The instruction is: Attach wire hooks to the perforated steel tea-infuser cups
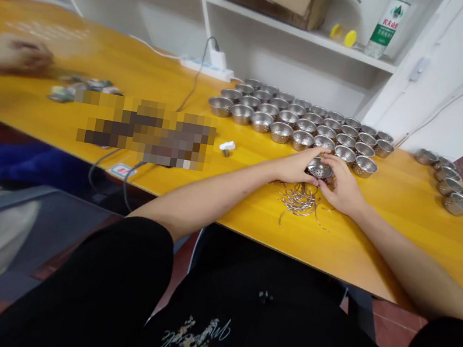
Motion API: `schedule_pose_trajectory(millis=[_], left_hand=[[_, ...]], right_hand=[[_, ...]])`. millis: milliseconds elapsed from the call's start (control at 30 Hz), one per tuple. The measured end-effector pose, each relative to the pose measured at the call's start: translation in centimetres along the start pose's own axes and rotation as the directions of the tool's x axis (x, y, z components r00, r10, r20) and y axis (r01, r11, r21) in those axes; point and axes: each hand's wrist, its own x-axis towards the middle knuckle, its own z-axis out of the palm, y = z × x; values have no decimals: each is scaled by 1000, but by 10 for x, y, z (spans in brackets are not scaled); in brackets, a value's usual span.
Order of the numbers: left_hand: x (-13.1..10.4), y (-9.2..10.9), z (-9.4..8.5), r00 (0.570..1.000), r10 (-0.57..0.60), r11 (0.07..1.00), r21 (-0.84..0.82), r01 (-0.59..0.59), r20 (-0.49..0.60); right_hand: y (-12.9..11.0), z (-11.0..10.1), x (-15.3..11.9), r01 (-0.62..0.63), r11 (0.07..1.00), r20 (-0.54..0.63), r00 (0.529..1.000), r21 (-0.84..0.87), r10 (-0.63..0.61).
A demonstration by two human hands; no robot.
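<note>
Between my two hands is a small perforated metal cup (319, 168), held just above the yellow table. My left hand (302, 165) grips its left side, with fingers curled round the rim. On the opposite side, my right hand (342, 186) closes on the same cup with thumb and fingers. Directly below lies a loose pile of thin curved metal wires (299, 200). Behind my hands, several rows of matching metal cups (281, 132) stand upright on the table. Whether a wire is attached to the held cup is hard to make out.
More metal cups (451, 186) line the table's right end. Left of my arms lie a small white-topped object (227, 147), blurred-out items (179, 141) and cables. Another person's hand (29, 55) rests at far left. A power strip (207, 67) sits below the shelf (262, 16).
</note>
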Motion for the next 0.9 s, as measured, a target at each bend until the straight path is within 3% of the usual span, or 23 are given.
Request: schedule_pose_trajectory(millis=[267, 900], left_hand=[[0, -5, 1, 1000, 9, 1000, 15, -9, -3], [-1, -2, 0, 999, -30, 999, 34, 29, 34]], right_hand=[[5, 2, -4, -3, 1000, -3, 1000, -5, 3], [-3, -3, 2, 4, 990, 194, 981, -138, 23]])
